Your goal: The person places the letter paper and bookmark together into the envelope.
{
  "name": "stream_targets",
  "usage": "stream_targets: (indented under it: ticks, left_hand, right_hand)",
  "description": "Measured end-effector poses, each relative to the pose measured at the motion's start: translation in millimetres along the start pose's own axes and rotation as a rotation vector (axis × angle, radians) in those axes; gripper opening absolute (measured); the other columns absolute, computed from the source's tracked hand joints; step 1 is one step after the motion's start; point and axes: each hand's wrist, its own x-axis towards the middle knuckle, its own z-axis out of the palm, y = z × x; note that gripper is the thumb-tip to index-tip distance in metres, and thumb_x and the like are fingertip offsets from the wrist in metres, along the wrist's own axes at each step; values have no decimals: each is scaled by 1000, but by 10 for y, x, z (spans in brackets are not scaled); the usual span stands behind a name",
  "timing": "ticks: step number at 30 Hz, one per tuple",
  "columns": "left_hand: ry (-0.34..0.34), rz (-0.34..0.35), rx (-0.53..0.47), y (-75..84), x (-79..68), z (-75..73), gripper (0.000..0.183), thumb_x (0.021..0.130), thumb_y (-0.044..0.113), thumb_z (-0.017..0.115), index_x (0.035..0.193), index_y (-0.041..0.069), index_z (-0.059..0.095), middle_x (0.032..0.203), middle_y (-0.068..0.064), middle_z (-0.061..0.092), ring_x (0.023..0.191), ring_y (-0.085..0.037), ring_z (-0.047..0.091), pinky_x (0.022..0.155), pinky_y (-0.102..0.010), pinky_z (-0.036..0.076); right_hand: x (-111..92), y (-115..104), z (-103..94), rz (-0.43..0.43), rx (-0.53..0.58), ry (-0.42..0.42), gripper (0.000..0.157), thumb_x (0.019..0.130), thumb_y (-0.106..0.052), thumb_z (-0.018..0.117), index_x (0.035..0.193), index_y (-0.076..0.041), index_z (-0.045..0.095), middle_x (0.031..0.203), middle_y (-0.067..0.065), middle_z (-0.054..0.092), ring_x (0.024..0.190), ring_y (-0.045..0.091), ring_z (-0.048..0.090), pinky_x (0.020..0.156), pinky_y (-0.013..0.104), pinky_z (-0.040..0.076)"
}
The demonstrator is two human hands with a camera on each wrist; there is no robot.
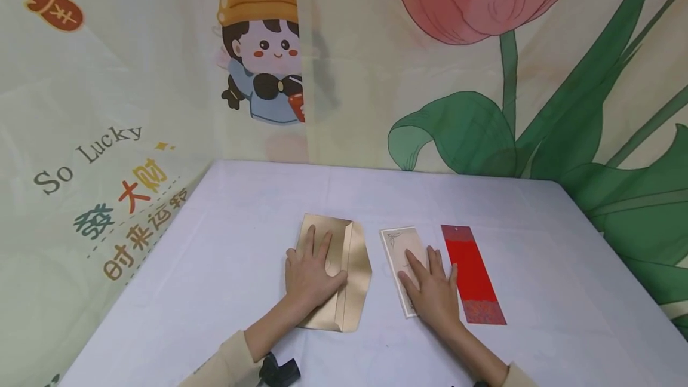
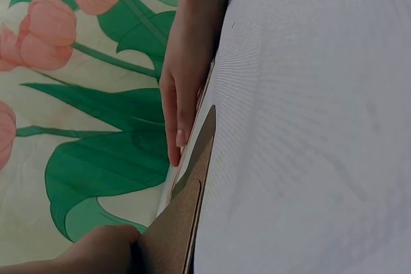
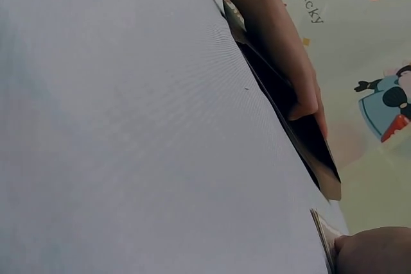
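A gold envelope [image 1: 355, 291] lies on the table with its flap side up and the flap pointing right. My left hand [image 1: 310, 273] rests flat on it, fingers spread. To its right is a cream card [image 1: 398, 246] with a thin printed border and corner ornament; my right hand [image 1: 434, 294] lies over its lower right part, fingers extended. In the right wrist view the card [image 3: 323, 228] looks like several layers at its edge. Just beyond the right hand lies a long red paper strip [image 1: 473, 273] with patterned ends. The envelope's edge [image 2: 170, 232] stands slightly raised in the left wrist view.
A white cloth covers the table [image 1: 242, 208]. Behind it hangs a printed curtain [image 1: 349, 76] with tulips and a cartoon figure, continuing on the left side with lettering. A black strap piece [image 1: 279, 370] sits by the left sleeve [image 1: 228, 363].
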Motion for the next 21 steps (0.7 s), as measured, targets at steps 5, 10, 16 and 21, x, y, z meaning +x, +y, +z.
stream_targets:
  ticks: [5,10,16,21]
  left_hand:
    - [-16,0,11,6,-4,-10,83,68,51,55,143,23,36,151,-12,18,91,-35,41,73,-42,27]
    - [-26,-3,12,13,2,-25,83,68,51,54,144,23,35,151,-12,18,90,-35,41,71,-41,27]
    - [-23,-14,8,5,23,-25,83,68,53,55,144,25,34,151,-11,18,81,-35,38,69,-40,29]
    - [-35,-20,13,-1,18,-23,83,68,53,54,144,25,34,151,-10,18,82,-35,38,71,-41,30]
  right_hand:
    - [11,-4,-7,22,32,-6,51,83,-32,63,130,-16,55,138,22,38,129,41,28,100,65,5]
    - [46,-8,-40,51,78,-34,50,82,-31,65,129,-17,57,139,19,39,130,39,28,100,64,3]
    - [67,-32,-61,47,75,-33,49,82,-31,66,128,-18,58,138,18,39,129,36,29,100,65,2]
    - [46,-105,-74,89,62,-57,48,84,-32,63,129,-17,57,136,21,37,128,35,28,97,68,2]
